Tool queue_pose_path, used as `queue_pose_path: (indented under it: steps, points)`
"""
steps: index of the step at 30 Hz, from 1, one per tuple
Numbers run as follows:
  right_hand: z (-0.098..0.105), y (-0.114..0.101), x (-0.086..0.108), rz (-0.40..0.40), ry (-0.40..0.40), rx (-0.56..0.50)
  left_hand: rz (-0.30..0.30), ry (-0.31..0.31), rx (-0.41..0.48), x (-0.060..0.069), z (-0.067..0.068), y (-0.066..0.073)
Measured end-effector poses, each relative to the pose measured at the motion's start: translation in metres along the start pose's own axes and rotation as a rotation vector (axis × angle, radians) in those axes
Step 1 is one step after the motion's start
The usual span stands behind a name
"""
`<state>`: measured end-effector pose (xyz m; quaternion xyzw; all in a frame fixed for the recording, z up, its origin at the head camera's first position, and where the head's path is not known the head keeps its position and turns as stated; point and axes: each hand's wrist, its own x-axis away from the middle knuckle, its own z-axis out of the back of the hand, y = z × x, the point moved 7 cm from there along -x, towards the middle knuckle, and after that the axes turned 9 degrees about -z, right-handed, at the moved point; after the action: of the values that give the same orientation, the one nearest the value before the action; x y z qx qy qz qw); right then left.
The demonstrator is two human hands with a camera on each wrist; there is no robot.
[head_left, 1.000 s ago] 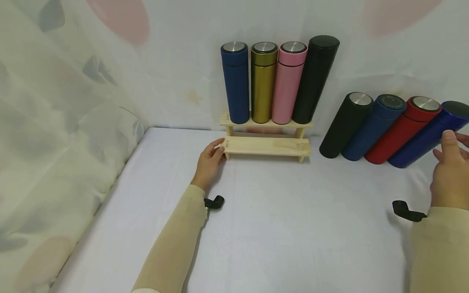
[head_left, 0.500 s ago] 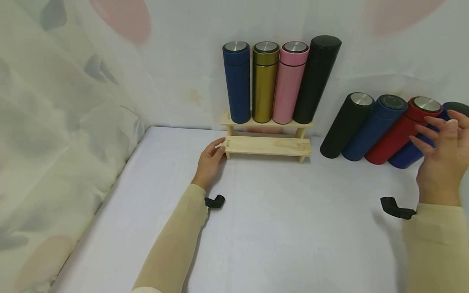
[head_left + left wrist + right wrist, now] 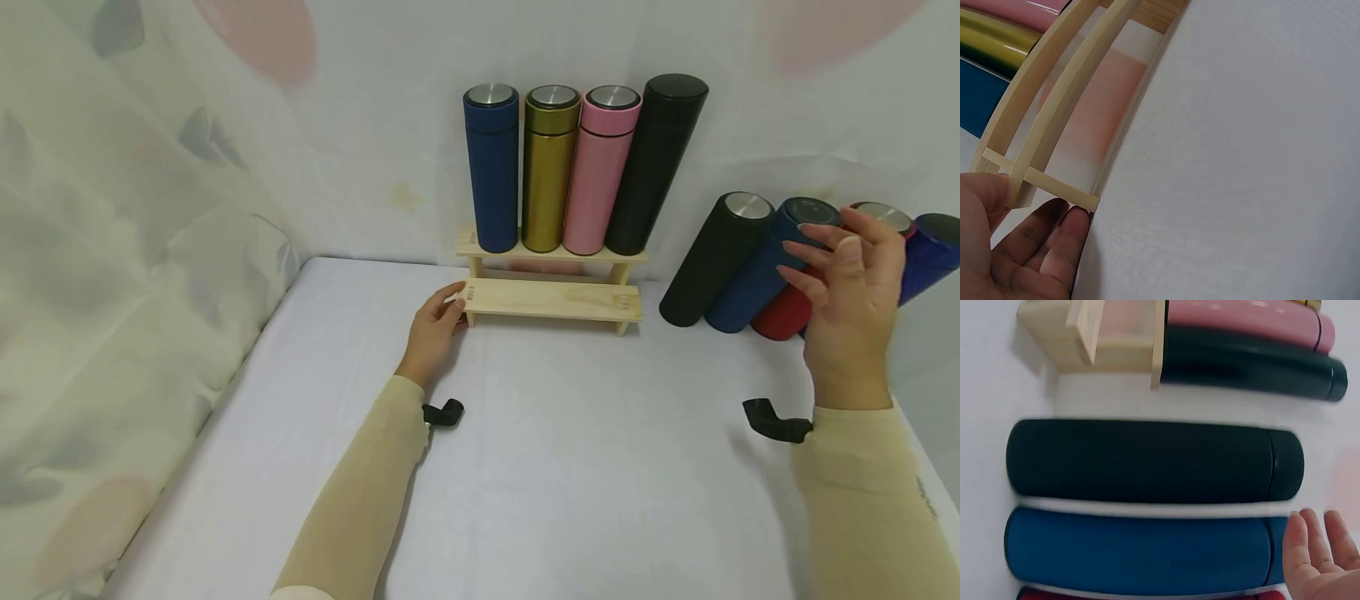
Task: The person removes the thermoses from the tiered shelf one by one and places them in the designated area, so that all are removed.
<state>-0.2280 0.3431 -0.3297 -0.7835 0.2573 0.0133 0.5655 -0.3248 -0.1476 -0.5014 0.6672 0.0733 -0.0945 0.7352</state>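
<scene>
A two-tier wooden stand (image 3: 555, 298) stands by the back wall. My left hand (image 3: 432, 329) holds the left end of its lower tier; in the left wrist view the thumb (image 3: 985, 187) lies at the plank's end and the fingers (image 3: 1054, 256) are by the leg. On the upper tier stand a blue flask (image 3: 492, 179), a gold flask (image 3: 550, 183), a pink flask (image 3: 597, 179) and a tall black flask (image 3: 656, 167). My right hand (image 3: 855, 308), fingers extended, is raised in front of a blue flask (image 3: 742, 279) and a red flask (image 3: 780, 315), partly hiding them.
Left of the blue flask, a black flask (image 3: 712, 267) stands on the white-covered table (image 3: 585, 467). A shiny dark blue flask (image 3: 926, 258) is at the far right, partly behind my right hand. A patterned curtain (image 3: 142, 275) borders the left side.
My right hand has left the shiny dark blue flask at the far right and moved left, its fingers spreading. My left hand has stayed on the stand.
</scene>
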Motion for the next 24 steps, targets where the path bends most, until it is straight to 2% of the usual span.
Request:
queue_pose_path:
  steps: [2, 5, 9, 16, 24]
  points:
    - [-0.01, 0.002, 0.001, -0.01, -0.037, -0.033, 0.005, 0.001, -0.001, 0.001, 0.0, 0.0]
    - [-0.023, 0.005, 0.002, 0.019, -0.082, -0.075, 0.011, 0.0, 0.0, 0.001, 0.0, 0.0]
    - [-0.041, 0.007, 0.005, 0.08, -0.134, -0.029, 0.016, 0.0, 0.005, 0.001, 0.0, 0.002]
    - [-0.065, 0.016, 0.008, 0.043, -0.206, 0.013, 0.016, 0.004, 0.005, 0.002, 0.0, 0.003]
    - [-0.092, 0.025, 0.008, 0.035, -0.262, 0.287, 0.013, 0.005, -0.009, 0.001, 0.0, 0.001]
